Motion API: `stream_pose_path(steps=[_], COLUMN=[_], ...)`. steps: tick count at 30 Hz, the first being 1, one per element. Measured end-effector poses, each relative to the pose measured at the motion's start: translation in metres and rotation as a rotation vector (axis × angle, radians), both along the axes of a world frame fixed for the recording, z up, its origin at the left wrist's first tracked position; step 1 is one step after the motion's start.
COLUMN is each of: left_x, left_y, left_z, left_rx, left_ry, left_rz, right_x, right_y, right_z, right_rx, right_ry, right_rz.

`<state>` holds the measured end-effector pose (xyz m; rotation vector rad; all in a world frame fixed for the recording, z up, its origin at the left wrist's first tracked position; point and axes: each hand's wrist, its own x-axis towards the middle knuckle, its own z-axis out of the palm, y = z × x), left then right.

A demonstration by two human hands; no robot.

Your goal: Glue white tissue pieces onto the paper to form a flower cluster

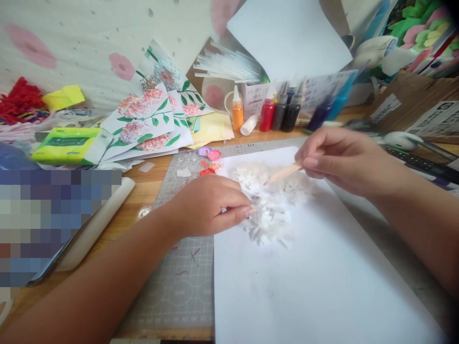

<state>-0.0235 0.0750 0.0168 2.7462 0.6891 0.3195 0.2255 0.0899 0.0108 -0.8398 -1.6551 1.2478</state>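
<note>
A large white sheet of paper (pixel 272 286) bears clusters of small, ruffled white paper petals (pixel 272 224), with faint purple marks among them. My left hand (pixel 211 205) lies at the left side of the clusters, its thumb and index finger pinched together on the petals' edge. Above the petals on the right, my right hand (pixel 340 160) is closed round a pale wooden stick (pixel 287 173). The stick slants down to the left, and its purple tip is over or touching the petals; I cannot tell which.
Under the sheet is a grey cutting mat (pixel 179 282), with small paint-filled caps (pixel 211 160) at its upper left. Behind stand paint bottles (pixel 267 114) and painted flower pictures (pixel 147 119). A tablet (pixel 89 229) leans in at left; a cardboard box (pixel 412 105) stands at right.
</note>
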Motion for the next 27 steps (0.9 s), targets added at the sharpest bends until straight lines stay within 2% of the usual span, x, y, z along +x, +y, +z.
stream_pose_path(steps=[2,5,10,16,18,24,27], left_x=[-0.002,-0.007,-0.013,-0.006,-0.007,-0.022,-0.026], left_y=[0.0,0.002,0.004,-0.003,-0.003,0.007,0.012], left_z=[0.0,0.002,0.005,0.001,0.002,0.01,0.01], left_rx=[0.02,0.106,0.146,0.003,-0.002,0.125,0.166], left_ry=[0.022,0.016,-0.023,0.069,0.082,0.004,-0.036], left_rz=[0.017,0.127,0.289,0.212,0.23,0.495,0.565], right_x=[0.004,0.013,0.022,0.013,0.01,0.005,0.003], right_y=[0.003,0.008,0.016,0.017,0.016,0.012,0.01], right_z=[0.0,0.001,-0.003,-0.008,-0.008,-0.006,-0.004], right_rx=[-0.062,-0.127,-0.138,-0.113,-0.124,-0.136,-0.134], right_ry=[0.074,0.179,-0.021,-0.13,-0.164,-0.184,-0.196], right_rz=[0.033,0.001,-0.203,-0.221,-0.23,-0.205,-0.198])
